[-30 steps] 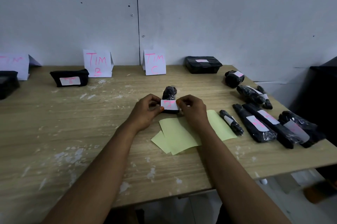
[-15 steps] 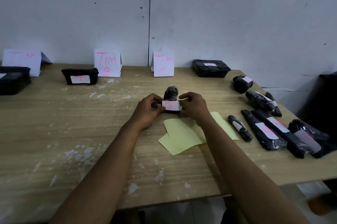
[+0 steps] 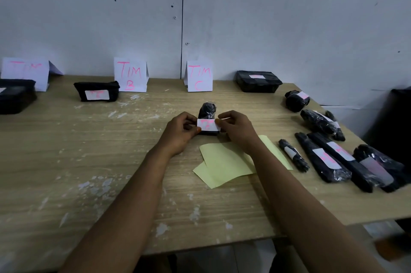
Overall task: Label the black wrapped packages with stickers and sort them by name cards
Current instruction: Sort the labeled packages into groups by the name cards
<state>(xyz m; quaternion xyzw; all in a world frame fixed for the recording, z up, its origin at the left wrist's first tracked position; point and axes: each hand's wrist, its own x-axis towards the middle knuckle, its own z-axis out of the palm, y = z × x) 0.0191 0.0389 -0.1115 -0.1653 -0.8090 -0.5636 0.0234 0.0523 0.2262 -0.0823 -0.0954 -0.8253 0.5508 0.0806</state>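
A small black wrapped package lies at the middle of the wooden table. A white sticker with pink writing lies across its near end. My left hand pinches the sticker's left end against the package and my right hand pinches the right end. Three folded name cards stand along the wall: one partly hidden at the far left, TIM B and TIM C. A labelled black package lies left of the TIM B card.
Yellow backing sheets lie under my right wrist. Several labelled black packages lie at the right edge, and a black box sits right of TIM C. Another black package is at the far left. A dark object stands beyond the right edge.
Both hands stay on the sticker and the small package, with only slight finger shifts. The view has tilted up and drifted left a little.
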